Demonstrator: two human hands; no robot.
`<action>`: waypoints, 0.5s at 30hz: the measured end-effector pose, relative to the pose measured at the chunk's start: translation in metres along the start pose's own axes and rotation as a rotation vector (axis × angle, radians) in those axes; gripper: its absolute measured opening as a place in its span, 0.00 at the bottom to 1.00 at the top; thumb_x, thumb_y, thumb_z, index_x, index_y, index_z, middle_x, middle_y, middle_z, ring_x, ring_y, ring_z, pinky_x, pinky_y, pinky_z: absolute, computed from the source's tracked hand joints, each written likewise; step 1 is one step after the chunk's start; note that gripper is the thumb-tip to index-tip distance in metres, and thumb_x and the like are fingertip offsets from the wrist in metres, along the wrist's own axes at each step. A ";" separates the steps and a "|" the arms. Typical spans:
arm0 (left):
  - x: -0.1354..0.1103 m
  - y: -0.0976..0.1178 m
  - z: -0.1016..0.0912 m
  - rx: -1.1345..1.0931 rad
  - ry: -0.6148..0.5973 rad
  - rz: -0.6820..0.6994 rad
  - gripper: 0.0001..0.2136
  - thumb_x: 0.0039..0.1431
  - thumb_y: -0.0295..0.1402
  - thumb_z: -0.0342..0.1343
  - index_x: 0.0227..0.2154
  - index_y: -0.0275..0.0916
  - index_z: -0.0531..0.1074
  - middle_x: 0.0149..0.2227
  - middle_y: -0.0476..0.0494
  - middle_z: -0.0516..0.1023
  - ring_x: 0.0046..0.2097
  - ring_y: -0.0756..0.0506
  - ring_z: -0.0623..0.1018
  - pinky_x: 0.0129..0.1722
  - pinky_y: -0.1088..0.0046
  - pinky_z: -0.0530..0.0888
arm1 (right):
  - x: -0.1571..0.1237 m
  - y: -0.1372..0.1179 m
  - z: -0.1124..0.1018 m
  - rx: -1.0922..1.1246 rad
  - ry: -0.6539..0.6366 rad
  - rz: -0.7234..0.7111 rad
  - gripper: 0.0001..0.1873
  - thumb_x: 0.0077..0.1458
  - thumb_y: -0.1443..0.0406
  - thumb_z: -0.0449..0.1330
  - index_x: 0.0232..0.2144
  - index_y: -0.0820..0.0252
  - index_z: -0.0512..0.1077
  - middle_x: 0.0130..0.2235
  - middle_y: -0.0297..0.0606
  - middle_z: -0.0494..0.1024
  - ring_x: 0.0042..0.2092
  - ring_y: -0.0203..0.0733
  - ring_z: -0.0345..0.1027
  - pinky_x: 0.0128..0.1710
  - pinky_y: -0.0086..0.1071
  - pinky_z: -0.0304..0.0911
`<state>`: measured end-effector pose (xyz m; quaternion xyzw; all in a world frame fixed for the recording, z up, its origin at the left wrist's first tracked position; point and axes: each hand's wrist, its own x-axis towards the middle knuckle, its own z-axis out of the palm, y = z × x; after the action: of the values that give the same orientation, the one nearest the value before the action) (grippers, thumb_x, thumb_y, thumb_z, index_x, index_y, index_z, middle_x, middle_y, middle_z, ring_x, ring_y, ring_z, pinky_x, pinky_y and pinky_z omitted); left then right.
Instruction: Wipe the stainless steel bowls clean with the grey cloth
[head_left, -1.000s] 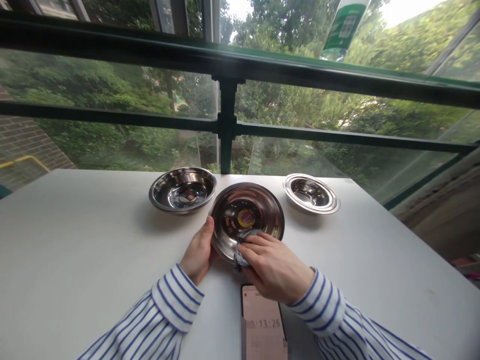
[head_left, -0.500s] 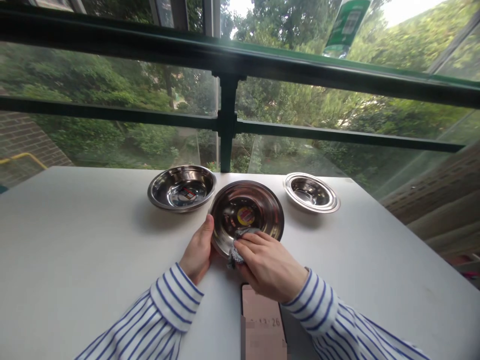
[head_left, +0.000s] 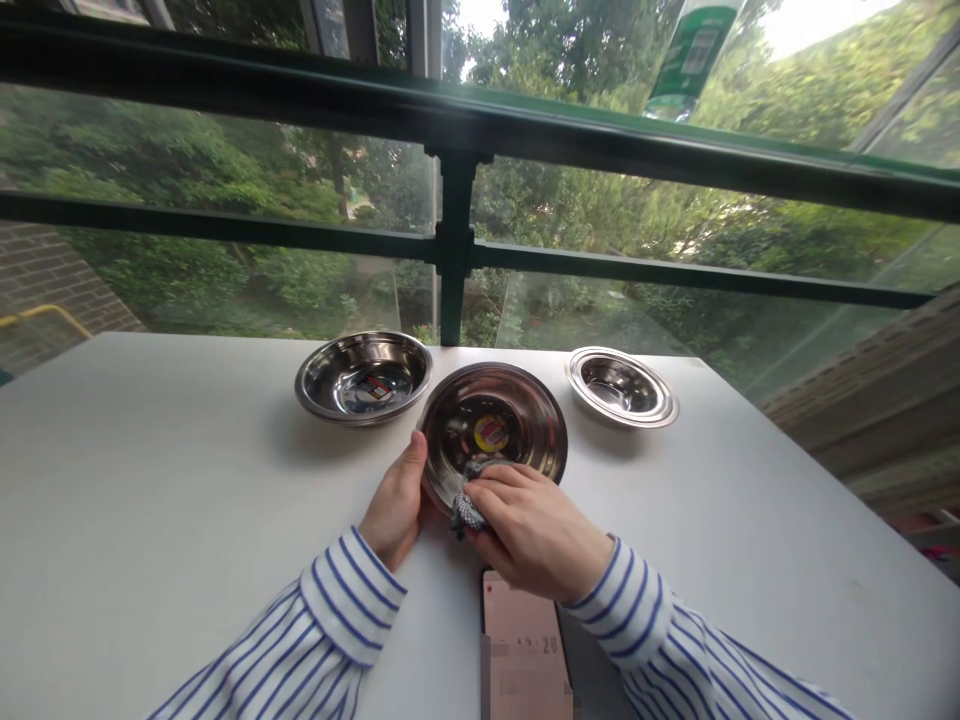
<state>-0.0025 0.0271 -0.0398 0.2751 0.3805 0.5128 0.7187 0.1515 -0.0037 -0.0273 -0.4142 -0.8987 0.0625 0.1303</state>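
Note:
A steel bowl with a yellow sticker inside stands on the white table, tipped toward me. My left hand grips its left rim, thumb on the edge. My right hand is closed on a small grey checked cloth and presses it against the bowl's near inner wall.
A second steel bowl sits to the back left and a smaller rimmed one to the back right. A phone lies at the near edge below my right hand. A green railing and glass run behind the table.
My right hand has slid the cloth a little to the left along the bowl's near wall. The left hand and the bowl have stayed put.

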 end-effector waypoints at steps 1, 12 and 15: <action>0.000 -0.001 0.000 -0.010 -0.012 0.013 0.23 0.55 0.46 0.52 0.48 0.35 0.71 0.47 0.37 0.77 0.52 0.38 0.72 0.52 0.61 0.68 | 0.001 0.000 0.002 -0.008 0.014 -0.004 0.18 0.57 0.63 0.51 0.48 0.66 0.66 0.45 0.47 0.74 0.51 0.48 0.62 0.52 0.42 0.58; 0.002 -0.004 -0.001 -0.016 -0.061 0.043 0.25 0.55 0.46 0.52 0.50 0.33 0.69 0.47 0.35 0.76 0.54 0.37 0.71 0.54 0.60 0.65 | 0.002 -0.003 0.000 0.016 0.011 0.001 0.20 0.56 0.63 0.51 0.49 0.67 0.66 0.47 0.47 0.73 0.52 0.48 0.61 0.52 0.42 0.58; 0.002 -0.003 0.000 -0.005 -0.042 0.023 0.25 0.55 0.47 0.52 0.50 0.33 0.69 0.47 0.35 0.76 0.53 0.37 0.71 0.54 0.60 0.65 | 0.000 0.000 0.000 0.021 0.010 0.000 0.17 0.56 0.63 0.51 0.46 0.65 0.67 0.44 0.46 0.75 0.49 0.47 0.63 0.51 0.41 0.59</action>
<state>-0.0008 0.0279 -0.0430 0.2884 0.3608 0.5161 0.7213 0.1511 -0.0038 -0.0268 -0.4132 -0.8973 0.0698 0.1391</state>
